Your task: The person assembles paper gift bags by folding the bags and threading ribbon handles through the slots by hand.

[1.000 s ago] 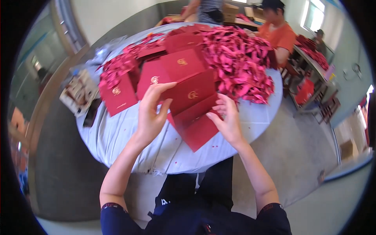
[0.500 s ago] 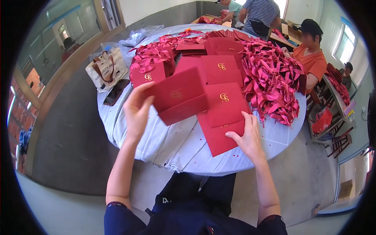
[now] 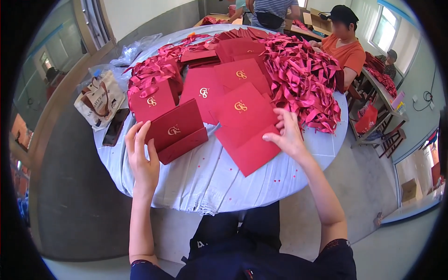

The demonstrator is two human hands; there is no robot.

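Head view, left to right. Left hand (image 3: 142, 161), fingers spread wide, steadies the edge of a folded red card box (image 3: 176, 133) lying at its fingertips. Right hand (image 3: 288, 135) presses curled fingers on a flat red card sheet (image 3: 247, 135) beneath them. Best done by holding each piece square, creases aligned. Card is matte, stiff, rectangular; glossy ribbons (image 3: 303, 79) pile beyond the fingers on a round cloth-covered table (image 3: 210, 182).

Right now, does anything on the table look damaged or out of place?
The pale table cover is frayed at its near edge. Red ribbons lie in a loose heap. The left hand touches a red folder.
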